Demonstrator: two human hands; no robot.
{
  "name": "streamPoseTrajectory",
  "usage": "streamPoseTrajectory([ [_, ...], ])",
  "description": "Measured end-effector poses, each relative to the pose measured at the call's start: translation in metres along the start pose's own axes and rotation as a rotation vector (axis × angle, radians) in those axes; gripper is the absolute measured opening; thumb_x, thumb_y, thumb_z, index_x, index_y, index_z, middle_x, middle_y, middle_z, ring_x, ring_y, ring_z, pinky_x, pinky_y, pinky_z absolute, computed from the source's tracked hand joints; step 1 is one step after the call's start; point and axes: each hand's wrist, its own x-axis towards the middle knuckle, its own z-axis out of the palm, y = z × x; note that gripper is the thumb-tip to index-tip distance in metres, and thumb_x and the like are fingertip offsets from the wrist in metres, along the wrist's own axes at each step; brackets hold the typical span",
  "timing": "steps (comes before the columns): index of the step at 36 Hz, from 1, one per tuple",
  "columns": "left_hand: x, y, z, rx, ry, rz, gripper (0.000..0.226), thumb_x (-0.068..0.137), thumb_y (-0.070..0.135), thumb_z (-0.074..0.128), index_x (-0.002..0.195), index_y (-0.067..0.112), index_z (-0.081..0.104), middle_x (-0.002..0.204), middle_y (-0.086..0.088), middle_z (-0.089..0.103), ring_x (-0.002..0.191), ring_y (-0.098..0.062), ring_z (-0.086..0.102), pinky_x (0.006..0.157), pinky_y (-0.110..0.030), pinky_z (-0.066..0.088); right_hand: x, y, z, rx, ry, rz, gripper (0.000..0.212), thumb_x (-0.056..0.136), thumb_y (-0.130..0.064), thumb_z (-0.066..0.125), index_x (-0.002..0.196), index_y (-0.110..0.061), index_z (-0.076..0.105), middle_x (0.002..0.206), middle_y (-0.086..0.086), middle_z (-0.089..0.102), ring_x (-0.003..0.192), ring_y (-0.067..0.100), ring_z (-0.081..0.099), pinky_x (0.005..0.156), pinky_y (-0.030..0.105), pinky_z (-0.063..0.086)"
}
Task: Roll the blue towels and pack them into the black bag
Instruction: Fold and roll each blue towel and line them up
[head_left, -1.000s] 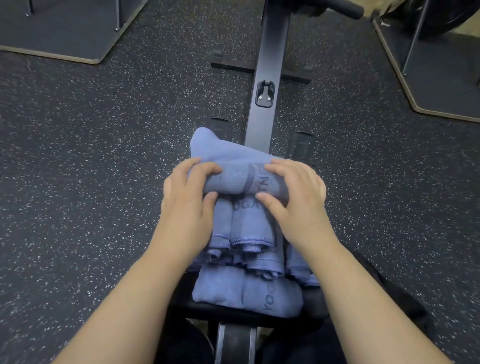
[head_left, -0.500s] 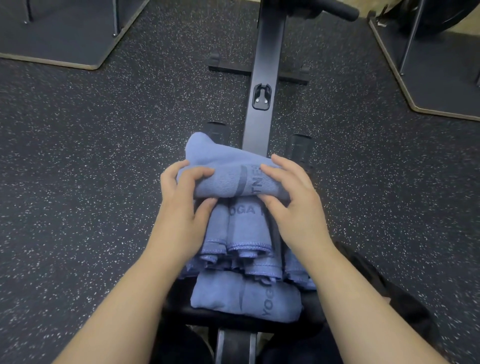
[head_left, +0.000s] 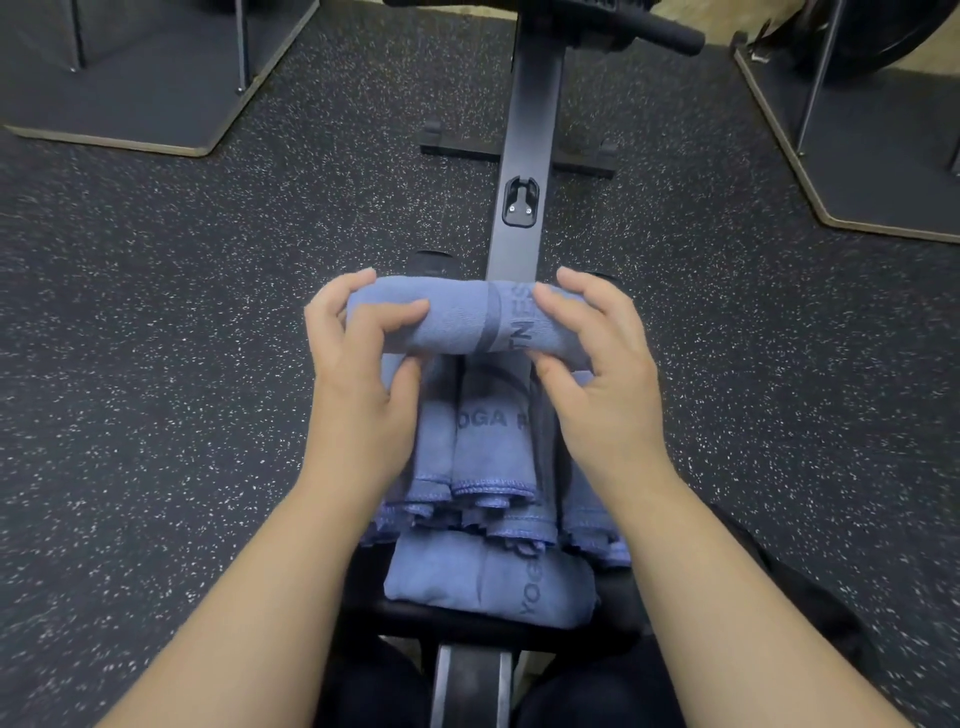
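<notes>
A blue towel roll (head_left: 457, 325) with a dark printed band lies crosswise in front of me. My left hand (head_left: 358, 379) grips its left end, fingers curled over the top and thumb underneath. My right hand (head_left: 608, 384) grips its right end the same way. Below the roll, several more blue towels (head_left: 488, 447) lie lengthwise with their hemmed ends toward me. One folded blue towel (head_left: 483, 582) lies nearest me on the black seat (head_left: 395, 618). Something black (head_left: 810, 613) shows by my right forearm; I cannot tell if it is the bag.
The towels rest on a black gym machine whose rail (head_left: 524, 171) runs away from me to a crossbar and handle (head_left: 670, 34). Speckled rubber floor (head_left: 182, 364) spreads on both sides. Raised wood-edged platforms sit at far left (head_left: 156, 93) and far right (head_left: 857, 145).
The towel has been rolled tighter into a straight, level cylinder and lifted slightly off the pile; both hands moved with it and shifted toward its ends.
</notes>
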Motion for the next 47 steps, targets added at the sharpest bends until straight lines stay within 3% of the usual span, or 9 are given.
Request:
streamPoseTrajectory([
  [10,-0.003,0.011,-0.009,0.020,0.003,0.029,0.052,0.081,-0.014,0.062,0.114,0.024,0.050,0.131,-0.005,0.030,0.129,0.000,0.030,0.111,-0.034,0.032,-0.006,-0.009,-0.009,-0.053,0.029,-0.046,0.050,0.074,0.009,0.064,0.120,-0.010,0.064,0.128,-0.003,0.045,0.122,0.020,0.044,0.110,0.022,0.030],
  [15,-0.012,0.019,-0.020,0.061,-0.002,0.060,0.053,0.079,-0.014,0.065,0.112,0.024,0.051,0.129,-0.006,0.032,0.123,0.006,0.032,0.103,-0.006,0.025,-0.019,-0.018,-0.016,-0.055,0.024,-0.051,0.047,0.075,0.007,0.065,0.119,-0.009,0.064,0.127,-0.002,0.047,0.121,0.020,0.045,0.109,0.023,0.031],
  [21,-0.024,0.031,-0.033,0.079,-0.047,0.030,0.053,0.078,-0.011,0.068,0.109,0.028,0.052,0.129,-0.012,0.040,0.117,0.010,0.034,0.092,0.002,0.026,-0.034,-0.030,-0.021,-0.038,0.025,-0.024,0.046,0.074,0.005,0.065,0.118,-0.010,0.065,0.125,-0.001,0.049,0.119,0.021,0.048,0.107,0.025,0.034],
  [24,-0.032,0.033,-0.040,0.079,-0.083,0.003,0.051,0.080,-0.006,0.069,0.109,0.033,0.052,0.130,-0.008,0.040,0.114,0.016,0.036,0.089,-0.011,0.034,-0.043,-0.034,-0.024,-0.039,-0.002,0.010,0.046,0.074,0.002,0.065,0.118,-0.012,0.066,0.123,-0.006,0.049,0.118,0.018,0.048,0.107,0.021,0.032],
  [28,-0.043,0.033,-0.049,0.071,-0.148,-0.043,0.048,0.082,0.000,0.070,0.106,0.037,0.053,0.128,0.000,0.040,0.109,-0.014,0.051,0.084,-0.030,0.045,-0.055,-0.038,-0.026,-0.021,-0.080,0.061,0.047,0.075,0.003,0.068,0.118,-0.014,0.066,0.120,-0.021,0.046,0.115,0.007,0.046,0.104,0.009,0.028],
  [34,-0.056,0.029,-0.057,0.127,-0.285,-0.130,0.045,0.085,0.003,0.066,0.108,0.039,0.053,0.122,0.010,0.041,0.098,-0.011,0.054,0.083,-0.033,0.047,-0.068,-0.039,-0.030,-0.067,-0.178,0.116,0.043,0.076,0.004,0.072,0.116,-0.012,0.067,0.116,-0.011,0.052,0.110,-0.001,0.044,0.098,0.001,0.024],
  [39,-0.063,0.025,-0.057,0.166,-0.357,-0.184,0.032,0.088,0.006,0.064,0.114,0.024,0.062,0.120,0.007,0.045,0.102,-0.016,0.056,0.088,-0.034,0.046,-0.075,-0.038,-0.030,-0.053,-0.252,0.238,0.040,0.079,0.003,0.071,0.114,-0.016,0.066,0.113,-0.019,0.050,0.109,0.000,0.048,0.096,0.001,0.025],
  [44,-0.064,0.018,-0.055,0.170,-0.401,-0.217,0.029,0.091,0.010,0.062,0.116,0.025,0.062,0.116,0.010,0.047,0.104,-0.012,0.053,0.089,-0.024,0.039,-0.076,-0.032,-0.028,-0.063,-0.307,0.285,0.037,0.082,-0.002,0.070,0.115,-0.017,0.065,0.114,-0.010,0.048,0.105,-0.023,0.039,0.092,-0.002,0.023],
  [47,-0.063,0.013,-0.052,0.143,-0.434,-0.260,0.029,0.093,0.014,0.059,0.117,0.031,0.061,0.116,0.010,0.047,0.109,-0.014,0.052,0.095,-0.028,0.039,-0.077,-0.027,-0.027,-0.082,-0.357,0.324,0.037,0.085,-0.007,0.069,0.119,-0.019,0.062,0.115,-0.011,0.042,0.104,-0.027,0.035,0.090,-0.005,0.020],
])
